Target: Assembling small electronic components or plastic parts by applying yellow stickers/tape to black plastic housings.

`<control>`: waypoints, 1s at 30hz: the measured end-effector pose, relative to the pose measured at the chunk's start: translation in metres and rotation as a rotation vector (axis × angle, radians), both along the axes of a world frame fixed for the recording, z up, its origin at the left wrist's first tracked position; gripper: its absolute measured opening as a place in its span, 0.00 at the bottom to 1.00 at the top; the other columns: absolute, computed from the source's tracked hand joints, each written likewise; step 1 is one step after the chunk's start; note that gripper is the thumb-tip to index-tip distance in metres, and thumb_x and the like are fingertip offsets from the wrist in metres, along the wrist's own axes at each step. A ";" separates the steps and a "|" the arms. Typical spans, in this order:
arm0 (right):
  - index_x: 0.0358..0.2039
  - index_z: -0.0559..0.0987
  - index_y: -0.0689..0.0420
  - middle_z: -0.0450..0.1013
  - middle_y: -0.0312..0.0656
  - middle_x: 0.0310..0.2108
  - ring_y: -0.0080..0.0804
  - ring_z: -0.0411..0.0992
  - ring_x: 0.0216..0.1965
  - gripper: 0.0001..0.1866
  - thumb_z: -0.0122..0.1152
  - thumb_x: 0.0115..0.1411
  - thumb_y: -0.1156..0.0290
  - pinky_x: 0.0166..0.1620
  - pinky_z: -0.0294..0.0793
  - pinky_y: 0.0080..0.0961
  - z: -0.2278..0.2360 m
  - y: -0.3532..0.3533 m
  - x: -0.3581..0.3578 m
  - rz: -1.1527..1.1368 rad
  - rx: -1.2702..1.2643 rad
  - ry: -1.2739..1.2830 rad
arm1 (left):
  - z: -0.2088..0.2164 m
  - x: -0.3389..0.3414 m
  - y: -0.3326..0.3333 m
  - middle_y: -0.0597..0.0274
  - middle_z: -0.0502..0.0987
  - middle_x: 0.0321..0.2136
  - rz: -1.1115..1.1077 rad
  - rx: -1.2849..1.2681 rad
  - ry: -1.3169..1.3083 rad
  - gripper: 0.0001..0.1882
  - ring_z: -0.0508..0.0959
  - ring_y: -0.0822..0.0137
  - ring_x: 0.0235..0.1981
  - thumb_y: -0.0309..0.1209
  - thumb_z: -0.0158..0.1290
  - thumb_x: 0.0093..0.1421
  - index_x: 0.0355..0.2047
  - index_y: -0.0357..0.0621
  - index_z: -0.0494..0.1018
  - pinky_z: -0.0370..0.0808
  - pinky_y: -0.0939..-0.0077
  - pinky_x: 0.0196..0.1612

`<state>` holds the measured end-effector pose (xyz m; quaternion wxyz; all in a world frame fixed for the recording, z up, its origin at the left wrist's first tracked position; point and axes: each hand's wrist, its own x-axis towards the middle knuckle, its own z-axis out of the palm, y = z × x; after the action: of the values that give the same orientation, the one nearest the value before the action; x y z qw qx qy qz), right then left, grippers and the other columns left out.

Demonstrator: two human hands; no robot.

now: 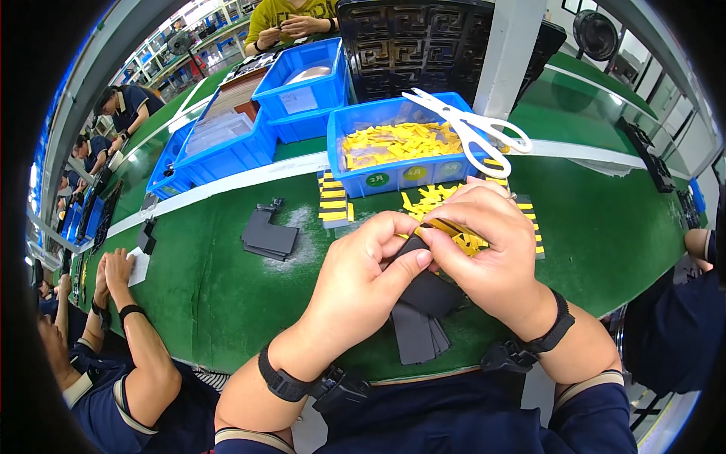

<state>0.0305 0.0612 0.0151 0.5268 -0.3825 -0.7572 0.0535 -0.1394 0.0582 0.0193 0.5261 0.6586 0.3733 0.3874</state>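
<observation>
Close together in front of me, my left hand (361,265) and my right hand (484,246) meet at a thin black flat piece (431,293). The left thumb and fingers pinch its upper end. Between my right thumb and forefinger is a narrow yellow-and-black strip (448,225), touching the black piece's edge. Beneath my hands lies a fanned stack of black flat pieces (414,337). Loose yellow bits (423,200) are heaped just beyond my fingers, partly hidden by the right hand.
A blue bin (408,178) of yellow bits stands ahead, with white-handled scissors (469,129) across it. L-shaped black pieces (270,236) lie left, beside pale dust. More blue bins (227,147) stand at the far left. A co-worker's hands (117,276) work at the left; another person sits opposite.
</observation>
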 end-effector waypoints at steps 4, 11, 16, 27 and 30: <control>0.23 0.77 0.60 0.71 0.41 0.29 0.37 0.69 0.33 0.07 0.66 0.40 0.76 0.36 0.68 0.30 0.000 -0.005 -0.003 -0.080 -0.068 0.032 | 0.005 0.002 -0.005 0.63 0.76 0.34 0.007 0.062 0.057 0.10 0.72 0.81 0.34 0.22 0.49 0.59 0.42 0.35 0.67 0.68 0.87 0.37; 0.24 0.78 0.62 0.71 0.41 0.34 0.39 0.69 0.37 0.07 0.65 0.42 0.76 0.41 0.68 0.31 0.000 -0.003 0.000 0.010 -0.213 0.095 | -0.002 -0.003 -0.001 0.59 0.77 0.34 0.048 0.023 -0.047 0.11 0.73 0.78 0.35 0.21 0.47 0.60 0.43 0.32 0.65 0.69 0.86 0.39; 0.24 0.78 0.61 0.71 0.41 0.34 0.39 0.69 0.38 0.08 0.65 0.40 0.76 0.43 0.68 0.33 0.009 -0.004 0.003 -0.075 -0.046 -0.092 | -0.003 0.002 -0.001 0.56 0.79 0.29 0.118 0.066 -0.099 0.09 0.77 0.75 0.30 0.23 0.49 0.58 0.39 0.33 0.67 0.72 0.82 0.34; 0.25 0.78 0.56 0.72 0.38 0.24 0.36 0.71 0.29 0.11 0.65 0.38 0.81 0.43 0.70 0.35 0.023 -0.005 0.011 -0.089 0.158 -0.080 | 0.001 0.001 -0.001 0.58 0.77 0.33 -0.051 -0.156 -0.188 0.12 0.75 0.74 0.35 0.22 0.47 0.60 0.44 0.35 0.64 0.72 0.81 0.40; 0.25 0.78 0.58 0.73 0.40 0.25 0.36 0.72 0.29 0.09 0.64 0.41 0.82 0.39 0.70 0.31 0.023 -0.012 0.003 -0.021 0.127 -0.109 | -0.003 0.000 0.004 0.59 0.78 0.31 0.011 -0.148 -0.370 0.09 0.76 0.76 0.33 0.22 0.48 0.60 0.41 0.35 0.65 0.71 0.83 0.38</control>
<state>0.0334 0.0492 0.0378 0.5084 -0.3589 -0.7825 -0.0210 -0.1398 0.0622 0.0161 0.6307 0.5333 0.3014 0.4764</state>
